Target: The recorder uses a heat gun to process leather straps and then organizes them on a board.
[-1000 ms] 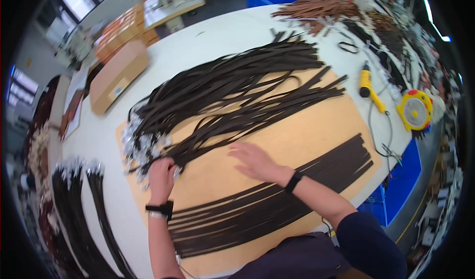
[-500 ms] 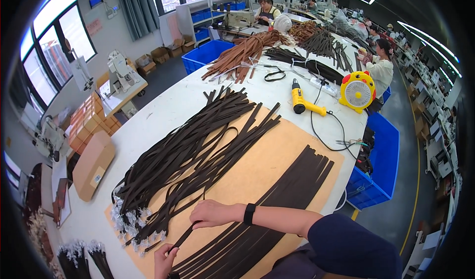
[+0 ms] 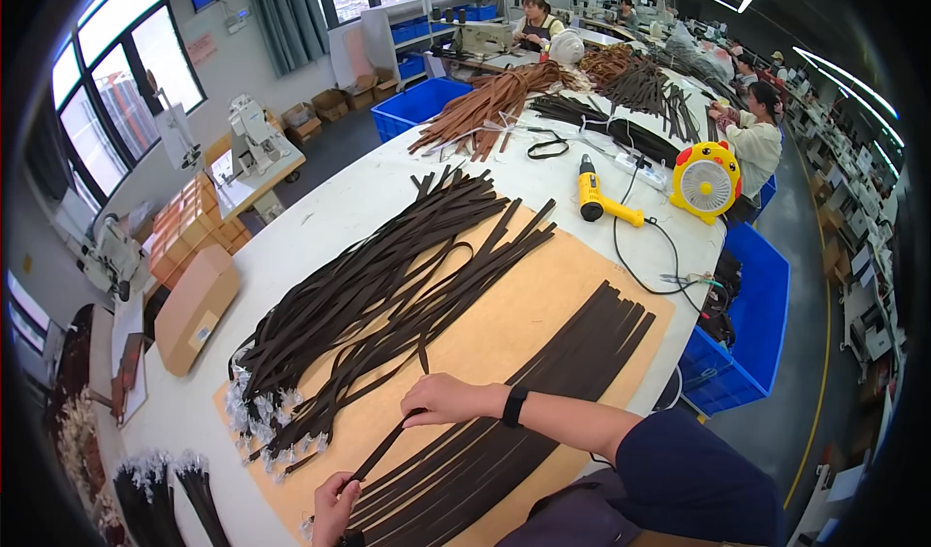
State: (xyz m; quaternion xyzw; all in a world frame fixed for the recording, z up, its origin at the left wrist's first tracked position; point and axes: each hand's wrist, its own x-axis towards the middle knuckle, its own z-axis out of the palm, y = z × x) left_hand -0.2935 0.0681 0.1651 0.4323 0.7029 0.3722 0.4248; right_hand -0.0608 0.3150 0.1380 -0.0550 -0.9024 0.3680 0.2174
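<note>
A narrow dark brown strap [image 3: 381, 452] runs taut between my two hands. My left hand [image 3: 334, 506], at the lower edge, pinches its near end. My right hand [image 3: 438, 399] is closed around it farther up, and a short length sticks out beyond the fingers. Below my right forearm, many similar dark strips [image 3: 572, 363] lie side by side on a tan sheet [image 3: 504, 305]. Left of them is a loose heap of dark straps [image 3: 369, 275]. The near ends of that heap are wrapped in clear plastic [image 3: 262, 411].
A yellow heat gun [image 3: 606, 203] with a black cord and a yellow cartoon fan [image 3: 705, 183] stand at the right. Brown strap bundles [image 3: 485, 111] lie farther back. Blue bins [image 3: 742, 343] flank the table. At left are a cardboard piece [image 3: 199, 309] and wrapped bundles [image 3: 160, 498].
My right hand has shifted slightly right and up along the strap, and more strap shows between the hands. The whole view has moved a little.
</note>
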